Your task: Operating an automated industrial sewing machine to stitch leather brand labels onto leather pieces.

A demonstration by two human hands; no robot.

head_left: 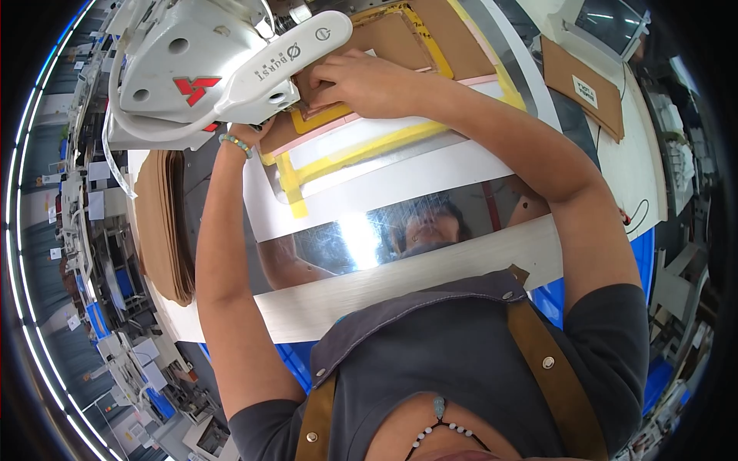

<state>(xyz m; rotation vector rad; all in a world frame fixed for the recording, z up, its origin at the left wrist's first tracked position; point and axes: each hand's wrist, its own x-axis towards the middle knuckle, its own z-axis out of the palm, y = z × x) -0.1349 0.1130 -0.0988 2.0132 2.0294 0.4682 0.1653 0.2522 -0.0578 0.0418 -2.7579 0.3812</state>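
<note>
At the left we saw a stack of brown sheets on the pale worktop. Next to it, the left hand went in beneath the white machine head, which covered most of the fingers, so we could not tell whether its grip was spread or pinching something.

In the middle, the brown panel lay flat inside a yellow frame, partly under the machine head. Around this frame was a white sheet with yellow tape, and nearer to the person we saw a shiny metal plate. The right hand reached over the frame's near side with bent fingers, slightly apart; whether they pinched an edge or only pressed it, we could not say.

To the right, a brown board with a white label lay well apart from the hands.

As we judged it, the panel was placed in the frame, while the positioning under the machine head was perhaps unfinished. Any machine work on it seemed left to complete.
</note>
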